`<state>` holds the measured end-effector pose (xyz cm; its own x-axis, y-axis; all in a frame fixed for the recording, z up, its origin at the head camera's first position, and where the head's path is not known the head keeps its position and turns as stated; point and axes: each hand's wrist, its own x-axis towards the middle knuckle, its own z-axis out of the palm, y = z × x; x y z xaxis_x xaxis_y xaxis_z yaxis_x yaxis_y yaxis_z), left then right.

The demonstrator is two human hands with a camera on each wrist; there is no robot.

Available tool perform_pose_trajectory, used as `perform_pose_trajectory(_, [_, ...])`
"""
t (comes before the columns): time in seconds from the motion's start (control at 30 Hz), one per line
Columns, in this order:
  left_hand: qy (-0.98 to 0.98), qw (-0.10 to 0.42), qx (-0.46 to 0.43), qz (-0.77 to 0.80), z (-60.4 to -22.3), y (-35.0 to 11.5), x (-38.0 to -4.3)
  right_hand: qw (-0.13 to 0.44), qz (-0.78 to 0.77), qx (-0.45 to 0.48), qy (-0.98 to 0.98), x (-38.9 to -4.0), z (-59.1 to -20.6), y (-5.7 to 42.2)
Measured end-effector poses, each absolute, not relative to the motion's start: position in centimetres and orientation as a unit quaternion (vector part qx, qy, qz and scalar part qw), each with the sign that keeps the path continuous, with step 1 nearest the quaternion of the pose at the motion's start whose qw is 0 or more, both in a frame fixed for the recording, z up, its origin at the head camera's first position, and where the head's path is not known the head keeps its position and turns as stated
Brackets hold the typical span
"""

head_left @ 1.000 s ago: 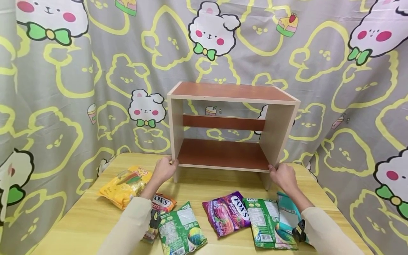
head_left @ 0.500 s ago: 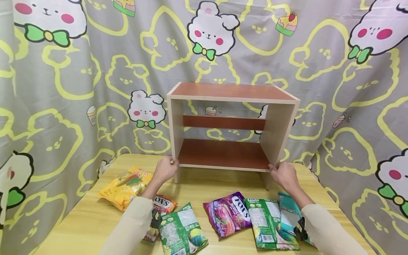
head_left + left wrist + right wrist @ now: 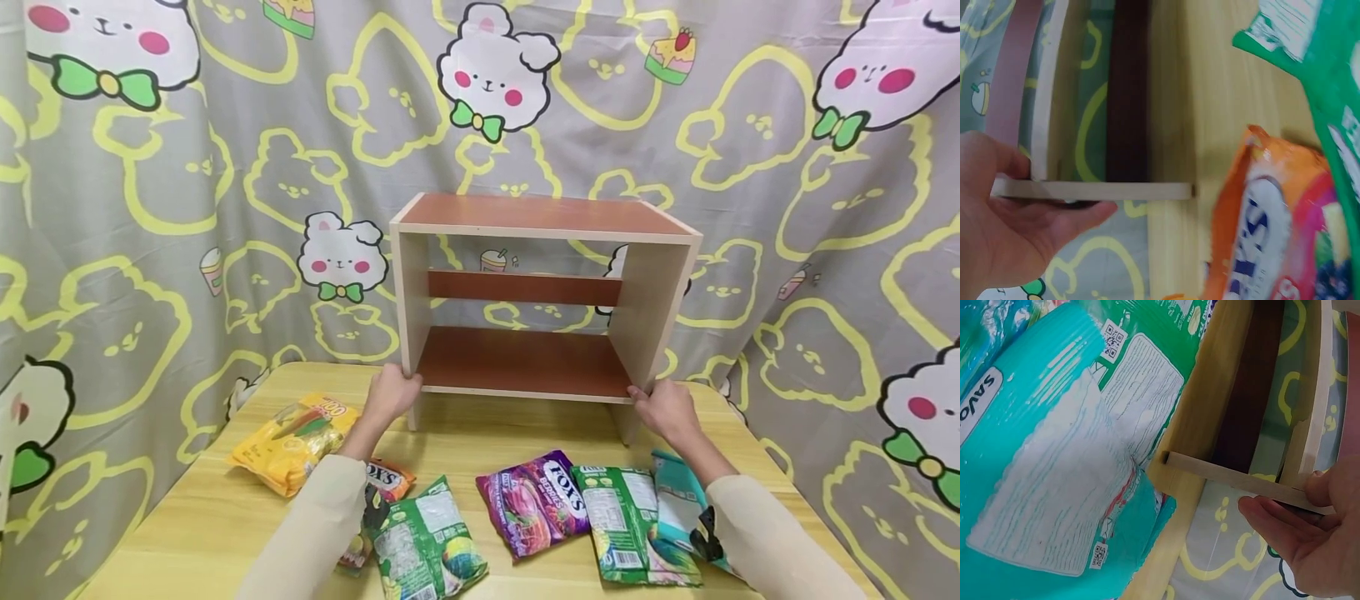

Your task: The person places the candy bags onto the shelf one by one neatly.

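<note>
A small wooden shelf unit with brown boards and pale side panels stands at the back of the table. My left hand grips its left side panel at the height of the lower board. In the left wrist view the thumb of that hand lies inside the panel and the fingers outside. At the same height my right hand grips the right side panel. The right wrist view shows the right hand pinching the panel's edge between thumb and fingers.
Candy bags lie on the wooden table before the shelf: yellow, orange, two green ones, purple and teal. A patterned grey curtain hangs behind and at both sides.
Both hands keep their grip on the side panels, and the shelf unit stays in place. The left hand's wrist has turned slightly; the view has shifted a little.
</note>
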<state>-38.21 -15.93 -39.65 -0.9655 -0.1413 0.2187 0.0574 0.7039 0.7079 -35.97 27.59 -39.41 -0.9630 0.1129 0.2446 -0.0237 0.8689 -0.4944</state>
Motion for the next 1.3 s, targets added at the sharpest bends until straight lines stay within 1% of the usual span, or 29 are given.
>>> perform_pose_trajectory(0.1, [-0.919,0.113,0.032,-0.377,-39.1,-16.0,-38.4,0.128,0.260,-0.025,-0.957,-36.0,-39.4,27.4])
perform_pose_trajectory(0.33, [-0.907,0.035,0.023,-0.419,-37.4,-16.4,-38.8,0.124,0.256,-0.025,-0.958,-36.0,-39.4,27.2])
perform_pose_trajectory(0.4, [-0.902,0.024,0.023,-0.431,-37.2,-16.6,-38.9,0.126,0.258,-0.023,-0.958,-36.1,-39.4,27.2])
perform_pose_trajectory(0.67, [-0.888,-0.006,0.045,-0.457,-36.4,-17.2,-39.9,0.136,0.256,-0.015,-0.957,-36.2,-39.6,27.1])
perform_pose_trajectory(0.8, [-0.887,-0.017,0.039,-0.461,-36.3,-17.4,-40.2,0.138,0.256,-0.015,-0.957,-36.0,-39.4,27.1])
perform_pose_trajectory(0.93, [-0.883,-0.017,0.034,-0.467,-36.4,-17.5,-40.3,0.145,0.249,-0.012,-0.958,-35.8,-39.1,27.2])
perform_pose_trajectory(1.3, [-0.881,-0.016,0.010,-0.473,-36.6,-17.6,-40.4,0.139,0.254,-0.011,-0.957,-35.6,-39.3,27.8])
